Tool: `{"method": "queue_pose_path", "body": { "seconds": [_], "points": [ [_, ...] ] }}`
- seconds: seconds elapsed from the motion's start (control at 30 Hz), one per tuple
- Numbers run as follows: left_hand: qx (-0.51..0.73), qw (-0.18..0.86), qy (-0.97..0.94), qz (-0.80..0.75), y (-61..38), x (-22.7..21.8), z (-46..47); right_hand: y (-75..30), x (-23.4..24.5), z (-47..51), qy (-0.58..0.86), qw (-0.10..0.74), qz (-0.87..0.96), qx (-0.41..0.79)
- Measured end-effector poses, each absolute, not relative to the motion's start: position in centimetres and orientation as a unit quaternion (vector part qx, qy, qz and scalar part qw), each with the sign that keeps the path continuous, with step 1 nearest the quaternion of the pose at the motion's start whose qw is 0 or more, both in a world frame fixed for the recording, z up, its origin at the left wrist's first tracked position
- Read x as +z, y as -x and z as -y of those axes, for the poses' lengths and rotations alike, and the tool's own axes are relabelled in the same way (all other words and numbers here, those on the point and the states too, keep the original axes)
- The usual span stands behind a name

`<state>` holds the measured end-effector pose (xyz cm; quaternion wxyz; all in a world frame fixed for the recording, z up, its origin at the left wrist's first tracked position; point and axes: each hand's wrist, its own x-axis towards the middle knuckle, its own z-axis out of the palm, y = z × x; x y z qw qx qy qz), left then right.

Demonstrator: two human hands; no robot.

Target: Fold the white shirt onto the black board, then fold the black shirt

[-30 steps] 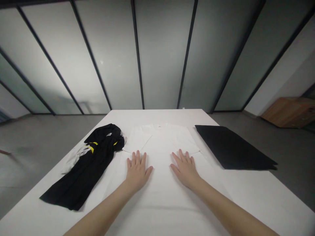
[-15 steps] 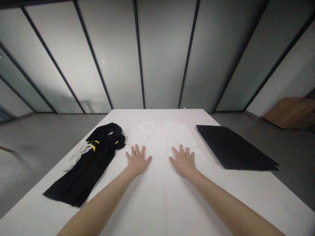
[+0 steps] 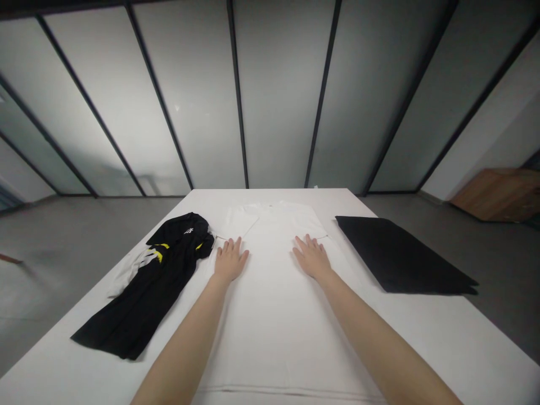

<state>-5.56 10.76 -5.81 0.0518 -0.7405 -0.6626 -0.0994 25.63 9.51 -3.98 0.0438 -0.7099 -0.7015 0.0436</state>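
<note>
A white short-sleeved T-shirt [image 3: 272,304] lies spread on the white table, its collar at the far end and its hem near me. On its left side, just below the sleeve, rests my left hand [image 3: 230,260], palm down with the fingers stretched out. My right hand [image 3: 312,256] lies flat in the same way on the shirt's right side, close to the other sleeve. Neither hand grips anything.
Left of the shirt lies a black garment [image 3: 158,292] with yellow and white parts. A folded black board or sheet [image 3: 400,256] is on the right, its corner past the edge of the table [image 3: 455,337]. Frosted glass panels [image 3: 274,95] stand behind.
Both hands have slid slightly away from me, the left also a little leftward. The shirt has shifted away too: its hem now shows near me, and its middle crease looks smoother.
</note>
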Motion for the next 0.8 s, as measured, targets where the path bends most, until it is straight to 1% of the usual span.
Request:
{"method": "queue_pose_path", "body": {
  "seconds": [0.2,0.33,0.37,0.47,0.57,0.67,0.8],
  "points": [
    [-0.128,0.07,0.768,0.623,11.0,-6.0,-9.2,-31.5,-4.0,-8.6,0.759,0.032,0.649,0.031],
    [-0.137,0.072,0.784,0.601,8.6,-5.7,-6.2,-30.0,-3.2,-6.6,0.765,0.032,0.642,0.035],
    [-0.136,0.066,0.799,0.582,7.1,-5.8,-5.2,-28.6,-3.2,-5.8,0.756,0.039,0.652,0.038],
    [-0.121,0.028,0.847,0.517,3.0,-6.5,-2.1,-24.0,-3.6,-2.4,0.655,0.08,0.749,0.065],
    [-0.117,0.01,0.871,0.477,2.0,-7.1,0.0,-21.9,-4.4,0.7,0.572,0.105,0.807,0.105],
    [-0.121,0.006,0.882,0.456,5.1,-7.3,0.9,-24.3,-5.1,1.9,0.576,0.084,0.806,0.11],
    [-0.136,0.026,0.861,0.489,11.3,-7.6,1.1,-30.7,-5.6,1.5,0.641,0.054,0.761,0.078]
  ]
}}
